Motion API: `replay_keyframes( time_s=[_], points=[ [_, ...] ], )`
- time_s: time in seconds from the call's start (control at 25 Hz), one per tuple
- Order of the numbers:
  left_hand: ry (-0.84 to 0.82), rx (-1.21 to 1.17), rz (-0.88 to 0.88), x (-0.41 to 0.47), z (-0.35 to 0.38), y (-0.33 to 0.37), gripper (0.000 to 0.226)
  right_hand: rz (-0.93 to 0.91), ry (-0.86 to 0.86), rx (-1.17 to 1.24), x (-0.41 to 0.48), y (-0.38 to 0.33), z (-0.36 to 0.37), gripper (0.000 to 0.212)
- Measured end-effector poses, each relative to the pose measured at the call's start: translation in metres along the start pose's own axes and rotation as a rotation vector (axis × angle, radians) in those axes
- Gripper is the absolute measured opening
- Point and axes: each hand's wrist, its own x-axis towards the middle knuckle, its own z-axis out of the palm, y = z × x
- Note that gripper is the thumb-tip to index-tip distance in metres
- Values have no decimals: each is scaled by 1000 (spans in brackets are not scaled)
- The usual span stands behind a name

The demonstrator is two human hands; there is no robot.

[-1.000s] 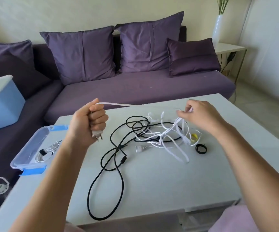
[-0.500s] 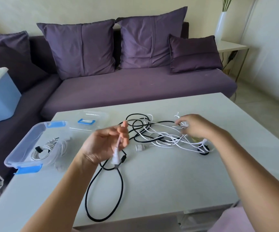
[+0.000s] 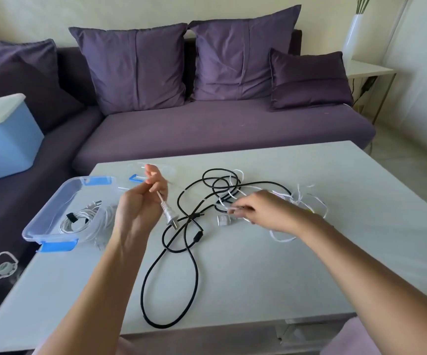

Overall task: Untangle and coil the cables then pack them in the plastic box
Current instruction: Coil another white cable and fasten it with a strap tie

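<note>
A purple sofa (image 3: 207, 124) with cushions stands behind a pale desk (image 3: 284, 265) that carries the cables. The left hand (image 3: 140, 208) is raised above the desk, its grip pinching a white cable (image 3: 307, 198) between thumb and fingers just above the plug (image 3: 169, 215), which hangs down over the black cable (image 3: 194, 265). To the right, the right hand (image 3: 261, 213) is low over the tangle, its grip closed on a strand of the same white cable, though the fingertips are blurred. A white connector (image 3: 222, 220) lies just left of that hand. The black cable loops through the white one at the far side and runs in a long loop to the near edge. At the left edge sits the plastic box (image 3: 35, 226), open, with a coiled cable (image 3: 79, 221) inside; its clear lid (image 3: 137, 178) lies just beyond.
</note>
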Motion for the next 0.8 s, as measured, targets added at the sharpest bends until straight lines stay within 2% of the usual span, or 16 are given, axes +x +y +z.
replay_keyframes(
  time_s=[0.04,0.12,0.2,0.32,0.48,0.52,0.56,0.6,0.76,0.8],
  points=[
    [50,58,108,2,-1,4,48,7,-49,-53,0,-3,8,19],
    [169,298,272,3,0,3,33,-9,-93,-125,0,-13,18,19],
    [229,533,383,4,1,-7,30,-92,-118,-225,-2,-21,27,19],
    [180,776,486,3,2,-27,32,-184,-137,-345,-5,-30,41,20],
    [6,1703,591,1,-10,-44,50,-241,-102,-417,-7,-42,46,21],
    [-23,1866,573,0,-12,-47,54,-238,-98,-427,-7,-43,45,19],
    [-6,1917,548,0,-13,-47,55,-230,-96,-440,-7,-43,42,17],
    [33,1840,496,-2,-10,-46,53,-219,-97,-461,-8,-41,39,15],
    [117,972,128,-9,12,-29,36,-223,-125,-509,-13,-36,29,23],
    [108,860,73,-9,13,-26,29,-235,-133,-527,-15,-37,30,24]
  ],
)
